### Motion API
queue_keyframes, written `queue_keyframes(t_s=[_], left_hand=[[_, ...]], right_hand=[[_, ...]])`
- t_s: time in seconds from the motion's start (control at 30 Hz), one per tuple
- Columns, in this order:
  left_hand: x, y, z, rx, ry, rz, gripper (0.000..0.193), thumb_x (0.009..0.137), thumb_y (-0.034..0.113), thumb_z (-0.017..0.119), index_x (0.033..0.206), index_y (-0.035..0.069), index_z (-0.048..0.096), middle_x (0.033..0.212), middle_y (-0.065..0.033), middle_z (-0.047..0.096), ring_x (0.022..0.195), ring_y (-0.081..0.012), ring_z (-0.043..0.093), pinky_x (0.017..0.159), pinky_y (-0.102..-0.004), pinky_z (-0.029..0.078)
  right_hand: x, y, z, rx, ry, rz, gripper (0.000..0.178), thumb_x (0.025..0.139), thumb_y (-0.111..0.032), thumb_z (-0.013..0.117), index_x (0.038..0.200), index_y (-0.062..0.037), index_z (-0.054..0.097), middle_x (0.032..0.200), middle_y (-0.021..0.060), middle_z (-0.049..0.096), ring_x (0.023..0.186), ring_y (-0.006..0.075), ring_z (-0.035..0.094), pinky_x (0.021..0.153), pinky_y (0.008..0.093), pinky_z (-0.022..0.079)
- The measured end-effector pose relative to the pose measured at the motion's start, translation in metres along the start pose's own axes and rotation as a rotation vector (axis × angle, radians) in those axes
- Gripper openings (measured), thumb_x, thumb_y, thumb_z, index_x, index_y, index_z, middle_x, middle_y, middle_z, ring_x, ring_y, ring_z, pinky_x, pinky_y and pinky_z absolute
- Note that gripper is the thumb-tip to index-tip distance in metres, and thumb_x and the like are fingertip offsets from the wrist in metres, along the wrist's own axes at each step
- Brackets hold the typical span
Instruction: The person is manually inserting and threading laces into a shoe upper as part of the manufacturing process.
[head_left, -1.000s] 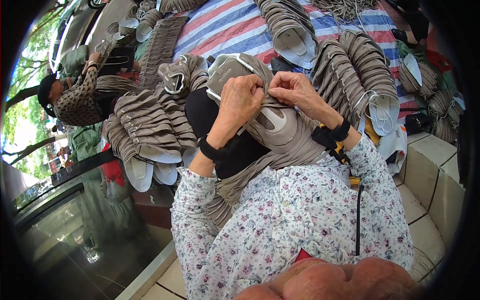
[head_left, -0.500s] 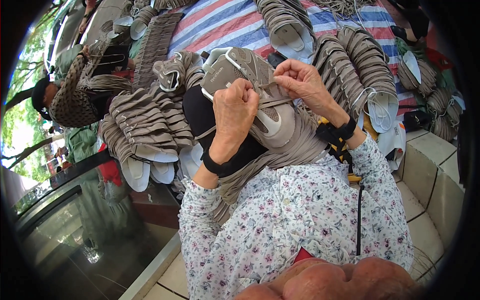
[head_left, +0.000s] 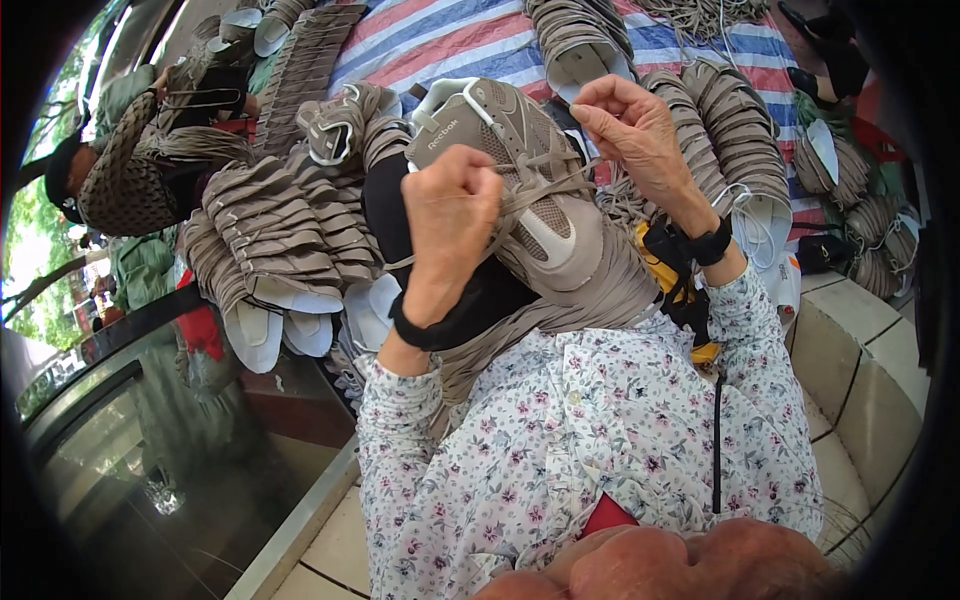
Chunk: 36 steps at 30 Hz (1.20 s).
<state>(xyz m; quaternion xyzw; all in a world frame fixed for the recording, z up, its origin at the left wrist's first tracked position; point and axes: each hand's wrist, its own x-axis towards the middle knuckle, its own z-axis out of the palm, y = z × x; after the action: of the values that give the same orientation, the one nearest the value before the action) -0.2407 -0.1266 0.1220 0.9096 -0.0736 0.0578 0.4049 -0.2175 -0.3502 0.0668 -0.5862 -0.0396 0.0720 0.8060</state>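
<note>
A taupe and white sneaker upper [head_left: 575, 258] lies across my lap, its toe towards me. Taupe shoelace [head_left: 540, 188] runs over its throat in loose strands. At the shoe's left side my left hand [head_left: 450, 225] is closed in a fist on the lace, slightly blurred. My right hand [head_left: 640, 140] is raised to the right of the shoe, thumb and forefinger pinched together on a lace strand that is hard to make out. Beneath the shoe, a thick bundle of loose laces [head_left: 500, 350] drapes over my black-clothed thigh [head_left: 390, 215].
Stacked shoe uppers [head_left: 275, 230] stand at left, more stacks [head_left: 725, 140] at right. A striped sheet [head_left: 440, 50] covers the ground ahead. Another person [head_left: 130, 180] sits at far left beside a dark glass panel [head_left: 170, 450]. A tiled ledge [head_left: 850, 330] is on my right.
My right hand has moved up and to the right, away from the shoe. My left hand has shifted slightly left, and the lace strands across the throat have spread.
</note>
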Motion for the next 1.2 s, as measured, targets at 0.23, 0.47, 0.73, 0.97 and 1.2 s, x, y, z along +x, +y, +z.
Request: queue_keyframes(t_s=[0.23,0.47,0.73,0.97,1.2], left_hand=[[-0.011,-0.053,-0.095,0.232,0.189,-0.048,0.005,0.084,0.006,0.067,0.086,0.003,0.070,0.057,0.0043,0.053,0.052,-0.0023,0.046,0.049,-0.0214,0.035],[-0.078,-0.181,-0.247,0.468,0.538,-0.269,0.010,0.083,0.009,0.066,0.089,0.002,0.071,0.059,0.0011,0.057,0.052,-0.0057,0.049,0.049,-0.0229,0.039],[-0.149,-0.246,-0.280,0.305,0.666,-0.483,0.016,0.084,0.009,0.065,0.093,-0.003,0.068,0.059,0.0017,0.057,0.050,-0.0053,0.050,0.046,-0.0208,0.038],[-0.153,-0.262,-0.240,0.113,0.615,-0.534,0.016,0.086,0.011,0.066,0.095,-0.002,0.068,0.060,0.0017,0.057,0.048,-0.0048,0.048,0.044,-0.0199,0.035],[-0.153,-0.256,-0.237,0.126,0.612,-0.514,0.016,0.086,0.011,0.067,0.095,-0.003,0.067,0.060,0.0021,0.056,0.048,-0.0046,0.047,0.044,-0.0197,0.035]], right_hand=[[0.020,-0.004,-0.015,0.069,-0.009,-0.041,0.010,0.095,-0.013,0.066,0.102,-0.0061,0.065,0.075,-0.0052,0.058,0.058,-0.0002,0.044,0.047,0.0153,0.032],[0.032,-0.013,-0.002,-0.366,-0.093,-0.235,0.011,0.092,-0.015,0.068,0.098,-0.0055,0.066,0.084,-0.0019,0.062,0.070,0.0065,0.054,0.064,0.0237,0.044],[-0.034,-0.020,0.015,-0.905,-0.272,-0.377,0.014,0.080,-0.010,0.073,0.091,-0.0060,0.064,0.093,0.0035,0.060,0.095,0.0235,0.053,0.086,0.0351,0.038],[-0.037,-0.010,0.025,-0.921,-0.288,-0.367,0.014,0.080,0.001,0.067,0.087,-0.0029,0.055,0.090,0.0070,0.054,0.093,0.0255,0.052,0.083,0.0378,0.036],[-0.019,-0.017,0.028,-1.258,-0.148,-0.657,0.015,0.079,0.003,0.063,0.086,-0.0007,0.050,0.084,0.0113,0.053,0.081,0.0288,0.054,0.075,0.0381,0.040]])
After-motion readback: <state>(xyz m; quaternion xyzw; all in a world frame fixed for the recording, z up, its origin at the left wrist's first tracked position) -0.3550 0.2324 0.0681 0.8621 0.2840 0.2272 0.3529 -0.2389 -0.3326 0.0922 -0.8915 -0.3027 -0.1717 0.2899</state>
